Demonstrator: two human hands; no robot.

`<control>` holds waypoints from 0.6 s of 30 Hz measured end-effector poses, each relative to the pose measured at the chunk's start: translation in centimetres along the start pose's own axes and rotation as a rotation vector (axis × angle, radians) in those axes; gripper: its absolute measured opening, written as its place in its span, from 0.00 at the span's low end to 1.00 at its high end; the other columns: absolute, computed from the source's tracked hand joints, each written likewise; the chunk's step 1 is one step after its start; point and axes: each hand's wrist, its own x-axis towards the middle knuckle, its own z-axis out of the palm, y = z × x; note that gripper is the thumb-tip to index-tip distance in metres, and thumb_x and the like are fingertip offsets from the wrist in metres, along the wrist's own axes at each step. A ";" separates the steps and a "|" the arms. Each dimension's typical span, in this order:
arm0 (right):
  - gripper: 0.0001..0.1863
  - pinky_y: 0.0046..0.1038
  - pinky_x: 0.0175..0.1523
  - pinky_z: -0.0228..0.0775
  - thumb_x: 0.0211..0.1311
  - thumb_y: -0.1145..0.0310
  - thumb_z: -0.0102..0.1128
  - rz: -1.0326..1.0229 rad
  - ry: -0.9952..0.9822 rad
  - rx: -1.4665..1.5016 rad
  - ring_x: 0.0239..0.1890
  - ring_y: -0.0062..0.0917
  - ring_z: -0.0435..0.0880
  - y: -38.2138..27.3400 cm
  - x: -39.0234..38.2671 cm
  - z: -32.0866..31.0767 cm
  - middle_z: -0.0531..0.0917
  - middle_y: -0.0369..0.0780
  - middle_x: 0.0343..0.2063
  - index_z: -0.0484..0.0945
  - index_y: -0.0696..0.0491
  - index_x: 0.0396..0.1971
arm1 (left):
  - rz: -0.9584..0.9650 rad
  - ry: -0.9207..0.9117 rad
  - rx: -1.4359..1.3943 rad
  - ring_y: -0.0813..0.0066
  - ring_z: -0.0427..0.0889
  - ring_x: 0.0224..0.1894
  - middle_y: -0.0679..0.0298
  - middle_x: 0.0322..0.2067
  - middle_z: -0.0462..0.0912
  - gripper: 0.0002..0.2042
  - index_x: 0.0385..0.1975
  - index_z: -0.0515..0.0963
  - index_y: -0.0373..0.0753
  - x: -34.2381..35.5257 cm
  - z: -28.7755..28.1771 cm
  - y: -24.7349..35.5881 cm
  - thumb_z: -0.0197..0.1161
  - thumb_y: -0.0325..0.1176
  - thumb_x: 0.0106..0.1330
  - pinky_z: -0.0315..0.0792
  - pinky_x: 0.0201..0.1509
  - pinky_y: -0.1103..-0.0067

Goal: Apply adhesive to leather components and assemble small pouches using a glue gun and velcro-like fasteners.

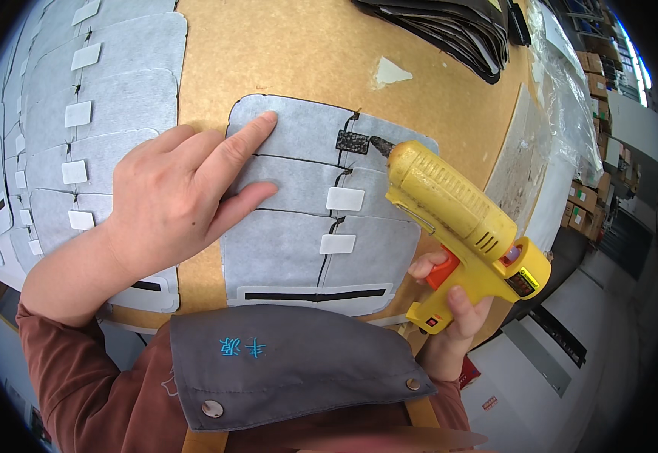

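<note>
Pale grey pieces (pixel 284 249) with dark edges lie overlapped on the tan work board (pixel 465 113), each crossed by a dark line. My left hand (pixel 174 196) rests its index fingertip on the top piece, thumb stretched apart, other fingers bent, holding nothing. My right hand (pixel 457 317) grips a yellow glue gun (pixel 450 204), a finger at its red trigger. The nozzle (pixel 379 146) is just right of a dark textured rectangle (pixel 353 141) on the top piece. White tabs (pixel 345 198) sit on the pieces below.
More grey pieces with white tabs (pixel 117 83) cover the left side. A dark folded stack (pixel 450 30) lies at the back, near a white scrap (pixel 389 72) and clear plastic sheeting (pixel 563 121). Cardboard boxes (pixel 582 204) stand beyond the right edge. An apron flap (pixel 291 377) crosses the bottom.
</note>
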 end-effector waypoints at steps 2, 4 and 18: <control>0.32 0.42 0.47 0.78 0.57 0.61 0.65 -0.012 0.002 -0.003 0.39 0.40 0.85 0.0 0.0 0.3 0.83 0.53 0.36 0.70 0.70 0.54 | 0.001 0.001 0.002 0.76 0.68 0.21 0.70 0.19 0.67 0.34 0.62 0.76 0.39 0.0 0.1 0.0 0.76 0.41 0.53 0.63 0.23 0.79; 0.32 0.42 0.47 0.78 0.57 0.61 0.65 -0.022 0.001 -0.004 0.39 0.40 0.85 0.0 0.1 0.3 0.83 0.53 0.37 0.69 0.70 0.54 | 0.003 0.007 0.001 0.75 0.69 0.21 0.70 0.19 0.67 0.34 0.62 0.76 0.39 -0.1 0.1 0.0 0.76 0.41 0.52 0.63 0.23 0.79; 0.34 0.41 0.47 0.78 0.56 0.60 0.65 0.008 0.012 -0.013 0.38 0.40 0.85 -0.3 -0.3 0.4 0.83 0.53 0.36 0.68 0.70 0.55 | 0.002 0.007 -0.012 0.74 0.68 0.21 0.69 0.18 0.66 0.34 0.61 0.76 0.39 0.1 0.0 0.0 0.76 0.40 0.52 0.63 0.24 0.78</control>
